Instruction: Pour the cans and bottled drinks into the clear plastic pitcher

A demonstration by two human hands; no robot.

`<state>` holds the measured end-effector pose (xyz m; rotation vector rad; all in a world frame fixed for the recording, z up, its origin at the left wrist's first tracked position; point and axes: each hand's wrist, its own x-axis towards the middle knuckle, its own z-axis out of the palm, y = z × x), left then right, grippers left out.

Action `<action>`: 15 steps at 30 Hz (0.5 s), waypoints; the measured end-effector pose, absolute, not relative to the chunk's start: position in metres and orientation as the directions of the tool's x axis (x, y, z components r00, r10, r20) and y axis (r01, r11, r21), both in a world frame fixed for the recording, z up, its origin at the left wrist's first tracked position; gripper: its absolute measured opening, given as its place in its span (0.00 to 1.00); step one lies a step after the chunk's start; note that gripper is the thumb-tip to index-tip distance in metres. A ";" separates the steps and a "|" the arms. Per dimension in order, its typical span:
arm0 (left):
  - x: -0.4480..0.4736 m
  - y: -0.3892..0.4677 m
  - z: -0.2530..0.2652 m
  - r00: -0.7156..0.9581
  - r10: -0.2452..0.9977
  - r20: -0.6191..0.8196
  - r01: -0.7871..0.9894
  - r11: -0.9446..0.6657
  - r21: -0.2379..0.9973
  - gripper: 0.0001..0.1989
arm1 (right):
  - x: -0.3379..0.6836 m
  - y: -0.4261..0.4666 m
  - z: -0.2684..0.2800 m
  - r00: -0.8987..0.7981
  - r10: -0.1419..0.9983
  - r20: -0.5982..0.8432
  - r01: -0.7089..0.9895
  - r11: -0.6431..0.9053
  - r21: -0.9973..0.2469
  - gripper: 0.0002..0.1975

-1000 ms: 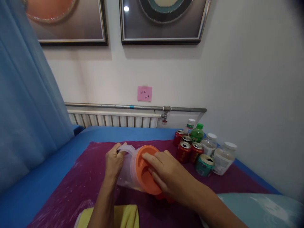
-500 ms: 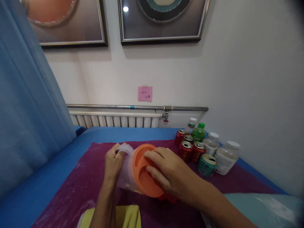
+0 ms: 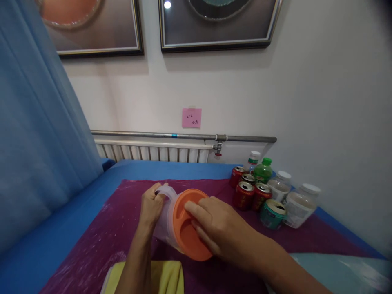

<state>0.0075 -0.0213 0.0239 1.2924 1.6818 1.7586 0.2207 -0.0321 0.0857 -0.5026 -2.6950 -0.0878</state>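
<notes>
A translucent plastic pitcher (image 3: 163, 226) is tilted over the purple sheet, its round orange lid (image 3: 191, 245) facing me and to the right. My left hand (image 3: 152, 204) is closed around the pitcher's handle on the left side. With its thumb and fingers on the raised ridge across the lid, my right hand (image 3: 217, 224) grips it from the right. The lid sits on the pitcher's mouth. Part of the lid is hidden behind my right hand, and what the pitcher contains is hard to make out.
Open red cans (image 3: 244, 196), a green can (image 3: 273, 214), a green-capped bottle (image 3: 262, 170) and white-lidded jars (image 3: 301, 206) stand at the right. A yellow cloth (image 3: 167, 277) lies in front on the purple sheet (image 3: 92, 241). A blue curtain (image 3: 39, 122) hangs left.
The view has shifted slightly, moving the background to the right. The lid has turned a little toward me. A red thing below it is now out of sight. Both hands keep their grips.
</notes>
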 end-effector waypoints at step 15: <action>0.007 -0.023 0.019 -0.617 0.659 0.431 0.408 -0.201 0.891 0.14 | 0.228 -0.023 0.086 -0.690 0.501 0.522 0.376 0.865 -0.333 0.13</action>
